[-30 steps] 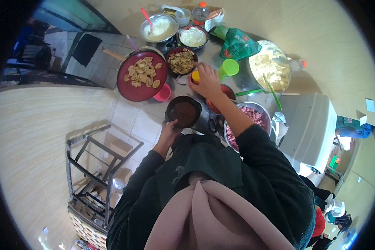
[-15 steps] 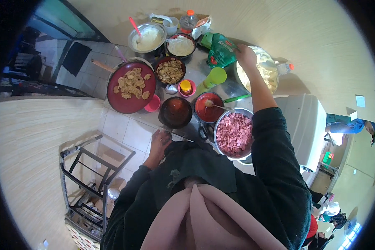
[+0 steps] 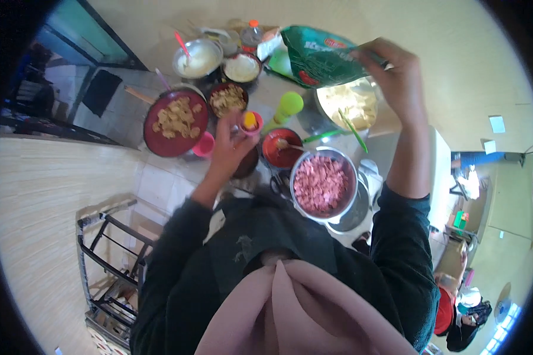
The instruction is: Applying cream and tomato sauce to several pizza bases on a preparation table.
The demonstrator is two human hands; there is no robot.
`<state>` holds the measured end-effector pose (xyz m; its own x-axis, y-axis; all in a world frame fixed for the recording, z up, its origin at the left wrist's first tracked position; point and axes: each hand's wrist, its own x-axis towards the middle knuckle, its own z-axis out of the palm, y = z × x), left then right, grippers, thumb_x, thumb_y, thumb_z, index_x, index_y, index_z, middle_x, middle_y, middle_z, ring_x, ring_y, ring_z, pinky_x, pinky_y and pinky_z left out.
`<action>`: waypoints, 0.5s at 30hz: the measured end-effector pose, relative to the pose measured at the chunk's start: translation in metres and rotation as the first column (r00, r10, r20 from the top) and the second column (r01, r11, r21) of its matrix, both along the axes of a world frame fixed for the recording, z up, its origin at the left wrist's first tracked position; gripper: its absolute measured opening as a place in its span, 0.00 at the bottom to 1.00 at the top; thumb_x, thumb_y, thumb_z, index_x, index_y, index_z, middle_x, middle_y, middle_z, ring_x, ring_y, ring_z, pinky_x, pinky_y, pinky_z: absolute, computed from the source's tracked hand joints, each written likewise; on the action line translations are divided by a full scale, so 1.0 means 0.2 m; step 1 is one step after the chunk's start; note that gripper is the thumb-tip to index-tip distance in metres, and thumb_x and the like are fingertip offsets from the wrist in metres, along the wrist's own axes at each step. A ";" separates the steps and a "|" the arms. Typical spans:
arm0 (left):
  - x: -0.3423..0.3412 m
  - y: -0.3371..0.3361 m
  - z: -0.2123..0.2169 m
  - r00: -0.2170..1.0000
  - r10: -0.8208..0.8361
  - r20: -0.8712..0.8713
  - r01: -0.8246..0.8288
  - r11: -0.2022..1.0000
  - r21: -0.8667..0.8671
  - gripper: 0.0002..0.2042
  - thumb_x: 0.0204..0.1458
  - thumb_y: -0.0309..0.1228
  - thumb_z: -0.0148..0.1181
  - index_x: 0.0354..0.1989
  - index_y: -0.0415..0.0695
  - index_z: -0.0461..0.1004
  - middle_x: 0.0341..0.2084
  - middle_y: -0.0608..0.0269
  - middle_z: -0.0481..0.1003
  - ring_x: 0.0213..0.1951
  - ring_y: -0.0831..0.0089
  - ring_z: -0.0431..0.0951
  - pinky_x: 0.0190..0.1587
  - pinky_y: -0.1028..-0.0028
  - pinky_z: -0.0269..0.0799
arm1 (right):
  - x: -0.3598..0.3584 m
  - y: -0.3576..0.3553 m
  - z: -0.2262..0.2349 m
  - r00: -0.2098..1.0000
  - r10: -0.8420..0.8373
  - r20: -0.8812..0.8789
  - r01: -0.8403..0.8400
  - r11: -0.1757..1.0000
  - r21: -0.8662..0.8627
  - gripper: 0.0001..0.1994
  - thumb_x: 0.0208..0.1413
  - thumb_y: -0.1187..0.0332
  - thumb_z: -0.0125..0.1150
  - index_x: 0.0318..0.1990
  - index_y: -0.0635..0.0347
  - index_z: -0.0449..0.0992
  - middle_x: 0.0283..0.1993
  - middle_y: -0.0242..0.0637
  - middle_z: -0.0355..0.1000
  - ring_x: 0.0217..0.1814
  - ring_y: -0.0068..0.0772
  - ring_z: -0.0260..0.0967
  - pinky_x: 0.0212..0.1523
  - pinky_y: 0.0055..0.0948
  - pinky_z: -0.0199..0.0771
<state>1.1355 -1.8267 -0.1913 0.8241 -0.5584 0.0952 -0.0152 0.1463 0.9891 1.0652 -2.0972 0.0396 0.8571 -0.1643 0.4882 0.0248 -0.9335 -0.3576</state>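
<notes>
My right hand (image 3: 396, 74) is closed on the edge of a green plastic pouch (image 3: 320, 58), held up above the far side of the worktop. Behind and below the pouch stands a large metal pot (image 3: 314, 118) of pale yellow pieces (image 3: 350, 106). My left hand (image 3: 228, 145) reaches over a dark pot (image 3: 246, 165), its fingers apart. Its fingertips are close to a pink cup (image 3: 256, 127) that holds a yellow-capped container (image 3: 250, 120); whether they touch it I cannot tell. A red saucepan (image 3: 272, 160) with a spoon (image 3: 287, 144) stands to the right of that hand.
A metal bowl of chopped pink meat (image 3: 321, 184) stands nearest me. To the left are a red pan of browned slices (image 3: 175, 121), a smaller pan (image 3: 228, 97) and a bowl of white mixture (image 3: 198, 59). A green bottle (image 3: 287, 106) stands mid-table; a black metal frame (image 3: 110, 260) is lower left.
My right hand has lifted the pouch off the worktop, up and to the right. My left hand has moved from beside my apron forward to the pink cup. The whole view has shifted slightly.
</notes>
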 end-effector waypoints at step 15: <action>-0.64 -0.19 0.05 0.277 -0.718 -0.638 0.440 0.685 -0.580 0.37 0.39 0.30 0.69 0.60 0.42 0.57 0.51 0.61 0.68 0.52 0.66 0.70 0.58 0.66 0.62 | -0.20 -0.03 -0.61 0.950 -0.105 -0.295 0.212 0.909 0.358 0.11 0.45 0.68 0.68 0.36 0.62 0.77 0.26 0.34 0.73 0.27 0.21 0.68 0.28 0.23 0.68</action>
<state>1.0069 -1.8639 -0.1820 0.0642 -0.9861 -0.1536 0.9048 -0.0074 0.4257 1.0257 -2.1037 -0.0817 0.8918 -0.4360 0.1211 -0.2566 -0.7077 -0.6583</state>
